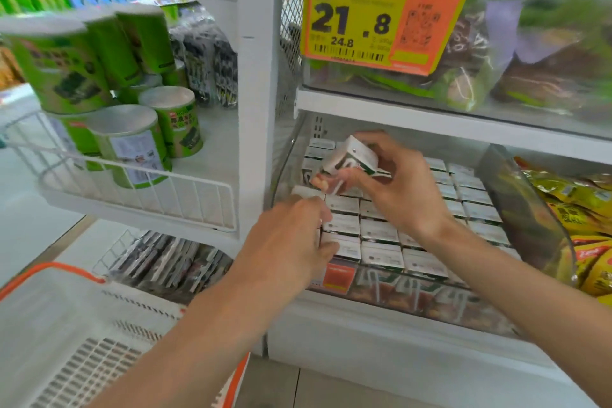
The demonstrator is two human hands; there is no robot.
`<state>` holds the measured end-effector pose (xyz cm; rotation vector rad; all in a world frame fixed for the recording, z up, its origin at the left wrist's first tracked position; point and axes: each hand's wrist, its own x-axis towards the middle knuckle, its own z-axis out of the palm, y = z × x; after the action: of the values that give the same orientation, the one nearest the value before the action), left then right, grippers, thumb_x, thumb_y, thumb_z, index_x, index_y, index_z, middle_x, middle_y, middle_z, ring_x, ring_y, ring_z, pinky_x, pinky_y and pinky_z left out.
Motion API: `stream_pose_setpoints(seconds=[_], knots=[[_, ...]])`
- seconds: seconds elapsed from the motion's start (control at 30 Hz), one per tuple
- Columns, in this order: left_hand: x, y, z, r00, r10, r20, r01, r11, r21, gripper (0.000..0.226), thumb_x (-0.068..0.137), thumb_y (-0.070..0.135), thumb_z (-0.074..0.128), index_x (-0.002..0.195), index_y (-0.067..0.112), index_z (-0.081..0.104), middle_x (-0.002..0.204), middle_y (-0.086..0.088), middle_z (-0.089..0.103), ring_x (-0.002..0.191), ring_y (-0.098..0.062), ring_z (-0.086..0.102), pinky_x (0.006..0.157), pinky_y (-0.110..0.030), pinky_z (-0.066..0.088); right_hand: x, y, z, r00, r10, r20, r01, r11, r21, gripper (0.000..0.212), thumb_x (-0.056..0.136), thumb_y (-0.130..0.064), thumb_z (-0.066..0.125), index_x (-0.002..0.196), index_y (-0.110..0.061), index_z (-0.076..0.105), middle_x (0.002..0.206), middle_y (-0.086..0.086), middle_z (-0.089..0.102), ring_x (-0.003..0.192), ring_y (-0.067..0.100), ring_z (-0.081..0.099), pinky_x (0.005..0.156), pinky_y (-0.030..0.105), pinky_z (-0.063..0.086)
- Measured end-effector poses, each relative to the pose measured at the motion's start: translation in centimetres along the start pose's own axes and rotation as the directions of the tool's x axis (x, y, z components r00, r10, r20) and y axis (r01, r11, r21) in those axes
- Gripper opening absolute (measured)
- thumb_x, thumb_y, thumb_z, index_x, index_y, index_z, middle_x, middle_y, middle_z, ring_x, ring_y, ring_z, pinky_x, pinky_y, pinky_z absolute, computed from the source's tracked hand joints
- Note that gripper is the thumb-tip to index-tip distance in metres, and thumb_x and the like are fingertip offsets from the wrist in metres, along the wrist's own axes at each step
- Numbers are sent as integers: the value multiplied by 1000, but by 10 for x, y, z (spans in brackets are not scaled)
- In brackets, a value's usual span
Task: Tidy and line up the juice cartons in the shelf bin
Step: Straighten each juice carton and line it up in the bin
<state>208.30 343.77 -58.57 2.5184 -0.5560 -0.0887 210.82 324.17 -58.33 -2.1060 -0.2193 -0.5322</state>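
Your right hand (394,182) holds one juice carton (351,156) lifted above the shelf bin (414,298), fingers and thumb wrapped around it. The carton is tilted: its long axis runs from the upper left down to the lower right, with a white end face turned up and to the left. Its sides show white and green, and a white straw hangs down from its underside. No wording on it can be read; the print is blurred.

Your left hand (291,235) rests at the near left corner of the bin, fingers curled down onto the edge of the cartons there. You cannot tell whether it grips one or only presses against them.

The rows of cartons (377,232) stand upright in the bin, white tops up, packed side by side in lines running from near to far. Each top carries a small grey printed patch, too small to read. The clear front wall of the bin shows red and green print, and an orange tag (337,276) sits at its left end, unreadable.

Above the bin hangs a yellow and orange price sign (374,13) reading "21.8" in large black digits, with "24.8" smaller below it and a barcode. To the left, green canisters (132,142) stand in a white wire basket (139,195).
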Motion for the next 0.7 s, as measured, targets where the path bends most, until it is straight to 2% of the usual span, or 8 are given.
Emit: stream_pose_setpoints(seconds=[0.07, 0.13, 0.2, 0.33, 0.4, 0.47, 0.6, 0.7], knots=[[0, -1, 0, 1000, 29, 4, -29, 1000, -4, 36, 95, 39, 74, 129, 32, 65, 129, 8, 65, 117, -12, 63, 101, -28, 49, 15, 4, 9, 1000, -3, 11, 4, 998, -56, 41, 88, -29, 86, 122, -32, 63, 100, -18, 74, 97, 5, 72, 87, 33, 61], [0, -5, -1, 999, 52, 2, -52, 999, -15, 31, 94, 39, 75, 124, 33, 68, 124, 12, 64, 114, -8, 61, 95, -23, 46, 26, 7, 16, 999, 12, 41, -7, 992, -122, 42, 88, -34, 85, 124, -30, 63, 109, -13, 74, 105, 15, 71, 93, 43, 59], [-1, -8, -1, 997, 74, 0, -74, 997, -28, 27, 94, 39, 75, 119, 34, 69, 119, 15, 63, 110, -5, 60, 88, -18, 42, 34, 10, 20, 997, 19, 76, -6, 987, -162, 44, 89, -37, 84, 126, -25, 65, 117, -9, 72, 110, 18, 68, 97, 46, 57], [0, -12, 0, 994, 105, -3, -105, 993, -45, 24, 93, 39, 75, 116, 36, 70, 114, 18, 63, 104, -1, 58, 80, -15, 36, 48, 6, 15, 985, 46, 167, -5, 972, -235, 60, 85, -43, 84, 138, -25, 66, 133, -4, 69, 115, 16, 67, 100, 37, 57], [1, -12, 1, 994, 112, -2, -112, 993, -48, 24, 93, 39, 76, 115, 36, 70, 111, 20, 61, 102, 0, 57, 70, -9, 33, 52, 4, 13, 968, 45, 246, 31, 955, -295, 62, 85, -47, 82, 142, -30, 65, 143, -8, 65, 112, 11, 65, 96, 30, 55], [2, -13, 2, 993, 121, -3, -121, 991, -50, 22, 92, 39, 76, 114, 37, 70, 107, 21, 58, 98, 2, 54, 67, -3, 32, 53, 5, 14, 943, 83, 322, 32, 940, -339, 59, 89, -44, 79, 145, -32, 62, 149, -7, 61, 110, 12, 65, 98, 29, 54], [2, -14, 2, 991, 131, -5, -131, 990, -47, 20, 92, 40, 77, 111, 38, 70, 102, 23, 54, 91, 4, 50, 65, -1, 31, 48, 7, 23, 905, 86, 416, 95, 913, -396, 47, 97, -32, 75, 142, -27, 64, 136, -2, 70, 117, 13, 66, 101, 32, 54], [3, -14, 2, 991, 134, -1, -134, 990, -42, 18, 92, 40, 76, 110, 39, 71, 102, 23, 55, 90, 5, 50, 65, 0, 33, 40, 13, 29, 928, 93, 361, 82, 894, -440, 44, 95, -35, 78, 135, -23, 63, 125, -2, 72, 104, 15, 65, 90, 29, 51]])
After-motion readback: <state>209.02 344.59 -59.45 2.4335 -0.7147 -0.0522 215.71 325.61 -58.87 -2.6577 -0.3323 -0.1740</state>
